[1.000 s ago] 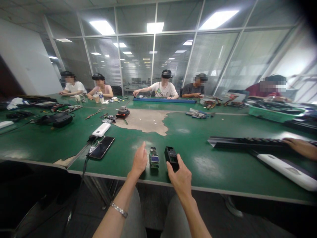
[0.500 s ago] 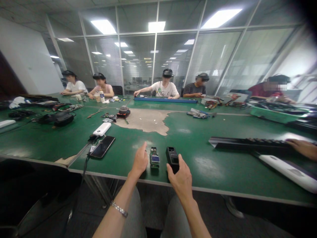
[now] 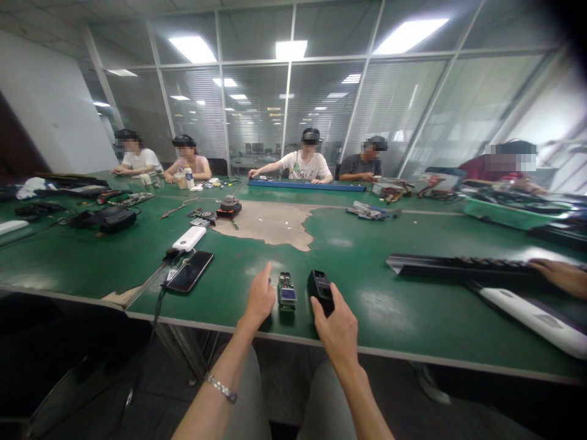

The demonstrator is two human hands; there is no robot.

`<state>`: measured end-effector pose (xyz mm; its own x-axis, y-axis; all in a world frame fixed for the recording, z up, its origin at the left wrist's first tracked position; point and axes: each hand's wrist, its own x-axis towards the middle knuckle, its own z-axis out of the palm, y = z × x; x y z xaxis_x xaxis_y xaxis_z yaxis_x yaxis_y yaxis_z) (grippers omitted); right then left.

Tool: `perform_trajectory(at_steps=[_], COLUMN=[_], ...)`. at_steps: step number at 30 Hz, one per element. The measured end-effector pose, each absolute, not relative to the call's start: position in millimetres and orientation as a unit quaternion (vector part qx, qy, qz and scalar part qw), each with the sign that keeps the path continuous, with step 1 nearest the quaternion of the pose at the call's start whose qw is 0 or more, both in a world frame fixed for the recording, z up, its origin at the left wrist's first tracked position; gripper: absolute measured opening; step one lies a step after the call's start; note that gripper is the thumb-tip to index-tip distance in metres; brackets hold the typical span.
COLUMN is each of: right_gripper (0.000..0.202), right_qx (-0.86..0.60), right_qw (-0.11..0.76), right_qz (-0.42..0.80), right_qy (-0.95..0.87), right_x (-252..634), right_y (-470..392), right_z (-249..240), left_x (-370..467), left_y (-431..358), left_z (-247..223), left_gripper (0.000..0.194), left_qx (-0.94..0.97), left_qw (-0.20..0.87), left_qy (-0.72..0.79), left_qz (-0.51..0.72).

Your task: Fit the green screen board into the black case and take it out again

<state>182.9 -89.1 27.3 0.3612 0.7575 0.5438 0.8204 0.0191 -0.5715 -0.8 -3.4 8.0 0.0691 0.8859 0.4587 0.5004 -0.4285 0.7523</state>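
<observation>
Right hand [image 3: 337, 327] clamped on casing [image 3: 320, 285], left hand [image 3: 260, 297] loose beside circuit board [image 3: 287, 294], shirt lettering [image 3: 306, 172] blurred

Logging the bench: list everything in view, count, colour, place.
Table: one, green, centre
Circuit board: one, green, front centre
Device housing: one, black, right of circuit board
Smartphone: one, black, front left
Power bank: one, white, behind smartphone
Domed device: one, red-black, centre-left
Rail: one, blue, far side
Channel: one, black, right
Long device: one, white, right
Basket: one, green, far right
Bottle: one, white-blue, far left
Loose electronics: uncountable, mixed, mostly left
Co-workers: five, mixed clothing, across table
Co-worker's hand: one, bare, right edge
Partition: one, glass, background
Ceiling lights: several, white, above
Bracelet: one, silver, left wrist
Legs: two, grey, below
Left hand: one, bare, beside circuit board
Right hand: one, bare, on housing
</observation>
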Motion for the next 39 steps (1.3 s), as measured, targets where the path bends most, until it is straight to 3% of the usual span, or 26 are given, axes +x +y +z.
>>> perform_trajectory(at_steps=[8, 23, 39], right_gripper=[0.064, 0.058, 0.059], right_qx=[-0.636, -0.626, -0.641], right_qw=[0.469, 0.41, 0.422], right_qz=[-0.012, -0.043, -0.046], right_qy=[-0.612, -0.662, -0.64], right_x=[142.8, 111.9, 129.3], right_y=[-83.8, -84.4, -86.9], right_z=[68.9, 32.3, 16.5], left_x=[0.0, -1.7, 1.6], left_y=[-2.0, 1.7, -4.4], left_z=[6.0, 3.8, 10.1], left_gripper=[0.063, 0.055, 0.054], left_qx=[0.697, 0.697, 0.717], left_qw=[0.193, 0.204, 0.249], left_qy=[0.493, 0.485, 0.444], left_qz=[0.484, 0.487, 0.477])
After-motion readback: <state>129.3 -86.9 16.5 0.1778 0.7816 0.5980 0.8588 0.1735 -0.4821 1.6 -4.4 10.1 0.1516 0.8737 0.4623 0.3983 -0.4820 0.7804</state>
